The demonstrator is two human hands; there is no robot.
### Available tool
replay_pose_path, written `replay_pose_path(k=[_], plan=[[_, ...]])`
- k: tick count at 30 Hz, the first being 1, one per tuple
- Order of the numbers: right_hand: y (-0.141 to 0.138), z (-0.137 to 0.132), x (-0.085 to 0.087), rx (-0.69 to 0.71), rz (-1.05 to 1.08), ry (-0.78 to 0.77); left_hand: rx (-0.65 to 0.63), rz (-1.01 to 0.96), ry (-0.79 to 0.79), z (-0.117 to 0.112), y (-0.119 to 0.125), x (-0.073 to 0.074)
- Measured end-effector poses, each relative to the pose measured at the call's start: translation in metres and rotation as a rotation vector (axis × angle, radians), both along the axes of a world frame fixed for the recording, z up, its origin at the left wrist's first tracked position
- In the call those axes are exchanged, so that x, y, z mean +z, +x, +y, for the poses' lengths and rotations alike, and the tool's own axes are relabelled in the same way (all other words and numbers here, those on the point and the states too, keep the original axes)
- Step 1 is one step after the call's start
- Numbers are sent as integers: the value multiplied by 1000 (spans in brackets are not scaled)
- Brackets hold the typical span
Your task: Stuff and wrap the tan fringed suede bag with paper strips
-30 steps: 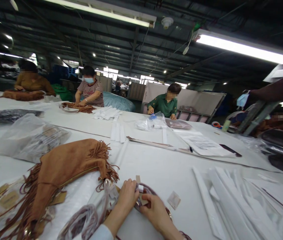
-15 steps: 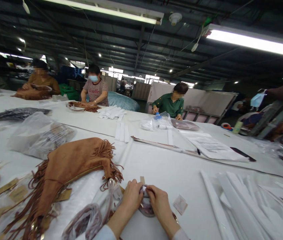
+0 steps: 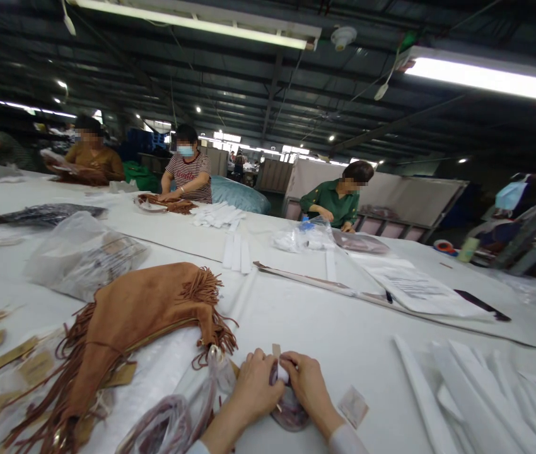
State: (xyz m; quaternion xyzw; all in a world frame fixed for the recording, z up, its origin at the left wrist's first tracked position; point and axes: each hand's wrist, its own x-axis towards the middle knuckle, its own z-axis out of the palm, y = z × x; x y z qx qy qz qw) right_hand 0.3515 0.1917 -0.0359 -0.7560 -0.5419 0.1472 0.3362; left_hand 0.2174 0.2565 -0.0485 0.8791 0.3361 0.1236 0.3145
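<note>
My left hand point(image 3: 255, 386) and my right hand point(image 3: 309, 386) meet low in the middle of the view, both with bent, closed fingers. Between them they grip a coiled brown strap point(image 3: 292, 417), which looks plastic-covered. A small white strip point(image 3: 282, 373) sits around the coil at my fingertips. A tan tab point(image 3: 276, 349) shows just beyond my fingers. To the left lies a brown suede fringed bag point(image 3: 147, 299) on white wrapping. Another plastic-wrapped strap point(image 3: 168, 419) runs from the bag's metal ring and lies looped near my left forearm.
A small clear sachet point(image 3: 354, 405) lies right of my hands, with long white strips point(image 3: 476, 384) farther right. Cardboard tags point(image 3: 12, 354) and a plastic bag point(image 3: 81, 255) are at left. Several co-workers, one in green point(image 3: 337, 200), sit across the white table point(image 3: 325, 315).
The view has shifted slightly, moving the scene rightward. My hands stay on the coil, and the white strip shows more clearly. The co-worker in green has raised a hand.
</note>
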Motion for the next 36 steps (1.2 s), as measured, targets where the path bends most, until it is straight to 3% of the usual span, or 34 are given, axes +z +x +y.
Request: replay_pose_path(k=[10, 15, 17, 21, 32, 36], plan=[[6, 14, -8, -129, -11, 12, 168, 11, -114, 2, 17, -8], [5, 1, -6, -240, -43, 97, 204, 12, -113, 0, 17, -5], [5, -9, -6, -163, -158, 123, 200, 11, -112, 0, 17, -5], [4, -18, -11, 62, -338, 4, 197, 1, -108, -1, 18, -9], [9, -10, -34, 115, -126, -14, 213, -18, -122, 0, 19, -13], [12, -10, -36, 139, -222, -84, 222, -27, -121, 0, 19, -16]])
